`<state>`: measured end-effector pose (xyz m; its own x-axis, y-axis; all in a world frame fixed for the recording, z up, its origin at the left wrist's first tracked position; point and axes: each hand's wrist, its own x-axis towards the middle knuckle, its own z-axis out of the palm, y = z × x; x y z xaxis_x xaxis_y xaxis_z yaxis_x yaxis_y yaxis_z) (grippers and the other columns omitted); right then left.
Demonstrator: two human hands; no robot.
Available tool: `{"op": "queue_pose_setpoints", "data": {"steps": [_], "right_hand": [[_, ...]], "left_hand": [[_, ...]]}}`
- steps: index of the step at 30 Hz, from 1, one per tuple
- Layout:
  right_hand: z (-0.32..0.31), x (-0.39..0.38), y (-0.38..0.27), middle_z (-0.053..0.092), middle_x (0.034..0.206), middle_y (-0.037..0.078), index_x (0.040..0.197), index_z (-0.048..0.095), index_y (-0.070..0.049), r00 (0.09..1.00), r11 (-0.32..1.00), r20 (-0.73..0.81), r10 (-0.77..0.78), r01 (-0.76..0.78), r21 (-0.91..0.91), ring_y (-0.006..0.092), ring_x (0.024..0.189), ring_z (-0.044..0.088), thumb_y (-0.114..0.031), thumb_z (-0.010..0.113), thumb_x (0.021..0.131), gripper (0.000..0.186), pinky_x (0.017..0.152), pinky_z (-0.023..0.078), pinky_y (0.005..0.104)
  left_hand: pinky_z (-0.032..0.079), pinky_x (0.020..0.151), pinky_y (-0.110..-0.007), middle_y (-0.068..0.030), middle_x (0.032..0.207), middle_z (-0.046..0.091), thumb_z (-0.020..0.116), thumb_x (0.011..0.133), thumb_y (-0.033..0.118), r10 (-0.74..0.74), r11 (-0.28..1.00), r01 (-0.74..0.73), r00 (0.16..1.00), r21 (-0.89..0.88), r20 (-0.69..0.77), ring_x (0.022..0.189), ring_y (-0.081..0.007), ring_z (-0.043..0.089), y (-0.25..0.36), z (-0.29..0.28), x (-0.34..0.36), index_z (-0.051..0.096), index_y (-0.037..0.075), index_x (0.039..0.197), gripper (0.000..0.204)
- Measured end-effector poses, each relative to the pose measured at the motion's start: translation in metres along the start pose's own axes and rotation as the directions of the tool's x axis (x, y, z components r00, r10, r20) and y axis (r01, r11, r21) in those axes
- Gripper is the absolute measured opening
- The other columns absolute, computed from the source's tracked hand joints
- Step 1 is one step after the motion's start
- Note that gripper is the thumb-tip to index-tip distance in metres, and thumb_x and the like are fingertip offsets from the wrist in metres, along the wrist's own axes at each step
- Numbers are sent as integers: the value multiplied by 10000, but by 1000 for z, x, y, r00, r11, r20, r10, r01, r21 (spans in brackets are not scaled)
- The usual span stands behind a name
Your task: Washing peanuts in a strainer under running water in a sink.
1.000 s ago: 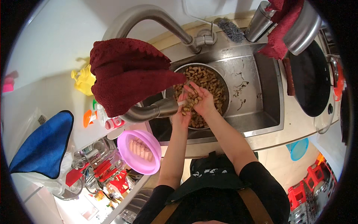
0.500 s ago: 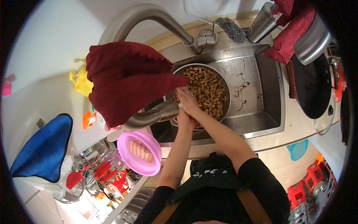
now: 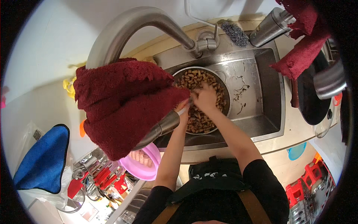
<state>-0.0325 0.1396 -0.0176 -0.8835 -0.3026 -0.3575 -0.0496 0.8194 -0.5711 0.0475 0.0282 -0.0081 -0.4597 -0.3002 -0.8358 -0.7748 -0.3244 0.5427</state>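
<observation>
A round metal pot full of unshelled peanuts sits in the left part of the steel sink. My right hand is over the peanuts, its fingers apart and their tips among the shells. Close to its left is my left hand, at the pot's left side. A dark red towel, wrapped round the curved faucet, and the spout end cover most of its fingers, so I cannot see whether it grips anything. A small dark bit between the hands is too blurred to name.
Dark scraps lie on the sink floor. A pink bowl with pale pieces stands at the left. To the right are a black pan and another red towel. A grey scrubber sits behind the sink.
My hands were together at the pot's left side. My right hand has moved apart, up and right onto the peanuts. The view has shifted, so the towel and faucet appear lower and larger.
</observation>
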Motion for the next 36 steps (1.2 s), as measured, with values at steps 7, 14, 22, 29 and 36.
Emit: {"op": "queue_pose_setpoints", "data": {"steps": [7, 14, 22, 29, 36], "right_hand": [[17, 67, 51, 546, 979, 224, 828, 592, 4, 920, 940, 225, 321, -338, 40, 312, 961, 523, -212, 499, 742, 251, 800, 429, 401], [36, 107, 71, 504, 1137, 156, 1136, 491, -91, 881, 952, 473, 20, -161, 259, 298, 1030, 488, -288, 419, 774, 418, 896, 350, 377], [39, 116, 64, 540, 1062, 82, 1078, 523, -52, 678, 832, 730, -86, -354, 427, 184, 947, 481, -367, 396, 797, 441, 840, 353, 308], [-13, 69, 25, 542, 1053, 71, 1080, 528, -47, 665, 482, 746, 14, -659, 578, 175, 929, 496, -348, 439, 820, 408, 826, 379, 325], [8, 17, -4, 552, 1066, 63, 1072, 528, -44, 691, -328, 590, -417, -720, 612, 205, 976, 522, -292, 363, 871, 360, 856, 406, 400]], "left_hand": [[451, 727, -312, -120, 1119, 500, 409, 879, 231, 386, 829, -364, 922, 424, 35, 931, -207, 522, -12, -43, 80, 428, 25, 1184, 369], [442, 732, -316, -109, 1091, 515, 381, 882, 255, 76, 973, -100, 990, 210, 117, 926, -194, 525, 29, -26, 113, 447, 20, 1156, 367], [431, 751, -338, -80, 1072, 523, 368, 874, 279, -256, 966, 249, 960, 67, 111, 932, -193, 520, 44, -21, 105, 469, 29, 1115, 362], [416, 862, -395, -106, 1142, 492, 431, 861, 324, -141, 953, 236, 900, -189, 413, 1024, -241, 493, 41, -45, 89, 462, 29, 1129, 400], [425, 849, -407, -117, 1139, 490, 422, 865, 312, 216, 883, -56, 930, -466, 298, 1006, -250, 504, 28, -60, 42, 461, 19, 1123, 392]]}}
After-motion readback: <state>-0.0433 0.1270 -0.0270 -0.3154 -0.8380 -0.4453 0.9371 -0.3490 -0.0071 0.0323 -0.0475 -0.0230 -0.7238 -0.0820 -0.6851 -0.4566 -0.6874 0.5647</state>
